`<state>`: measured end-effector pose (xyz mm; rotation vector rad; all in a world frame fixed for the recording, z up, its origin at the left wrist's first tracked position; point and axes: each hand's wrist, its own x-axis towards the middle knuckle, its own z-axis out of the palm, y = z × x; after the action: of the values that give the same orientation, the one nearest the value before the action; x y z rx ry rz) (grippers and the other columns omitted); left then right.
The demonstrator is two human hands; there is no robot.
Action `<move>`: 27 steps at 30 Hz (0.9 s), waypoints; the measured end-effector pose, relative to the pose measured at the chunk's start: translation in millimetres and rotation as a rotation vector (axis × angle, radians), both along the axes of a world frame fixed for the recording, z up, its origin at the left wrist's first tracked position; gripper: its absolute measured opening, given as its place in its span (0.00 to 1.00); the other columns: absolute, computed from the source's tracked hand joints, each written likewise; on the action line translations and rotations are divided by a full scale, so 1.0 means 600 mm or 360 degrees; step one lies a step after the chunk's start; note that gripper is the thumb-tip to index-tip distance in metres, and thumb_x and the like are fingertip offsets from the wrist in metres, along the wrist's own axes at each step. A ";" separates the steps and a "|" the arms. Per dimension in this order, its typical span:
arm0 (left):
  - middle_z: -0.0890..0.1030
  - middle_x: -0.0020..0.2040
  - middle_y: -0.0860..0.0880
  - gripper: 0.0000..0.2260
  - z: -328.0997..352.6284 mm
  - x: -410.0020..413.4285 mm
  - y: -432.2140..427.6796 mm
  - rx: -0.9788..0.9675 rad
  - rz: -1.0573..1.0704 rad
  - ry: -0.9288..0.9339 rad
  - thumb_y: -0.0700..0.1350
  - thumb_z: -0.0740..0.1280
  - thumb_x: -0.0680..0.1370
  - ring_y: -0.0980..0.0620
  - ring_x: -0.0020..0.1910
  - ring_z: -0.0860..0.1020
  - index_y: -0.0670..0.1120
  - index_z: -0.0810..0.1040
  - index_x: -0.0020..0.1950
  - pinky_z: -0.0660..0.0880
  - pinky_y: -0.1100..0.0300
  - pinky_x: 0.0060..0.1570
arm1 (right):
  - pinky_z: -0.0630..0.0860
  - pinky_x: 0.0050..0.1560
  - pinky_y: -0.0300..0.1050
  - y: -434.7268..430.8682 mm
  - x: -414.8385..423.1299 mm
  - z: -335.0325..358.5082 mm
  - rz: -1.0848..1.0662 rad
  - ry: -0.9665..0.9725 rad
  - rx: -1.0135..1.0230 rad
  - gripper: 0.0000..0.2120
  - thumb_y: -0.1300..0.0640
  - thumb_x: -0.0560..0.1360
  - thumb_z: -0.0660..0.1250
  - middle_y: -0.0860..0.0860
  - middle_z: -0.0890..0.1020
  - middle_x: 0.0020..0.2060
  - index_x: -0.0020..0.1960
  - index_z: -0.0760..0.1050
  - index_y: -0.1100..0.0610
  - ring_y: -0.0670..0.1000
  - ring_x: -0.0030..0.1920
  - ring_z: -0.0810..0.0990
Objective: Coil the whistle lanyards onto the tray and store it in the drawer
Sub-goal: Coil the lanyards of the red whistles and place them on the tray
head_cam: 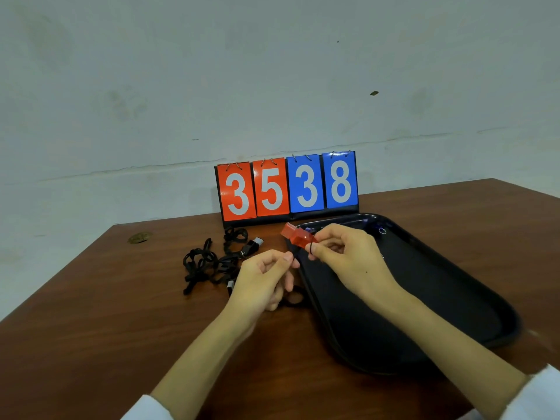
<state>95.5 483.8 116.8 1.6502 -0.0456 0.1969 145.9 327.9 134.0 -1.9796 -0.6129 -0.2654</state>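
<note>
My right hand (345,256) pinches a red whistle (295,236) above the left rim of the black tray (454,298). My left hand (266,280) pinches the whistle's thin black cord just left of it; the rest of that lanyard hangs hidden behind the hand. A tangle of black lanyards (209,262) with a black whistle (253,245) lies on the table to the left. Another small whistle end (231,285) shows beside my left hand. A blue whistle with a metal ring (381,229) sits at the tray's far end.
A flip scoreboard (288,186) reading 3 5 3 8 stands at the back of the brown table (106,313), against the wall. A small round grommet (140,237) sits near the table's far left corner. No drawer is in view.
</note>
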 end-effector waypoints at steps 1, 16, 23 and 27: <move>0.73 0.27 0.47 0.12 0.000 0.000 -0.001 0.0033 0.0016 0.0003 0.46 0.60 0.80 0.57 0.17 0.59 0.40 0.78 0.46 0.56 0.67 0.18 | 0.72 0.43 0.29 0.000 0.001 -0.003 -0.0067 -0.0053 -0.0065 0.04 0.55 0.73 0.68 0.43 0.82 0.38 0.48 0.78 0.52 0.38 0.41 0.79; 0.83 0.38 0.56 0.04 0.010 -0.013 0.010 0.0869 0.0130 -0.0443 0.45 0.70 0.74 0.61 0.41 0.80 0.50 0.84 0.42 0.75 0.69 0.44 | 0.75 0.49 0.32 -0.007 -0.001 -0.002 0.0176 -0.0354 -0.0859 0.09 0.54 0.74 0.68 0.46 0.82 0.43 0.53 0.79 0.54 0.39 0.41 0.77; 0.81 0.36 0.52 0.07 0.013 -0.006 0.030 0.0962 0.0252 -0.0370 0.50 0.69 0.74 0.58 0.38 0.78 0.49 0.82 0.39 0.72 0.67 0.40 | 0.74 0.43 0.29 -0.013 -0.003 0.009 0.0489 -0.0122 -0.0781 0.06 0.57 0.72 0.70 0.44 0.81 0.40 0.49 0.80 0.55 0.39 0.40 0.79; 0.82 0.37 0.48 0.06 0.016 0.001 0.033 0.0907 0.0151 -0.0249 0.50 0.71 0.72 0.56 0.37 0.79 0.48 0.82 0.39 0.74 0.67 0.40 | 0.78 0.49 0.36 -0.011 -0.011 0.009 0.0657 0.0058 -0.0645 0.05 0.60 0.72 0.70 0.48 0.84 0.41 0.48 0.80 0.58 0.41 0.42 0.82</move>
<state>95.9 503.6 126.5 2.2034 -0.1534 0.4136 139.4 321.0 139.2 -2.1712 -1.0980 0.1616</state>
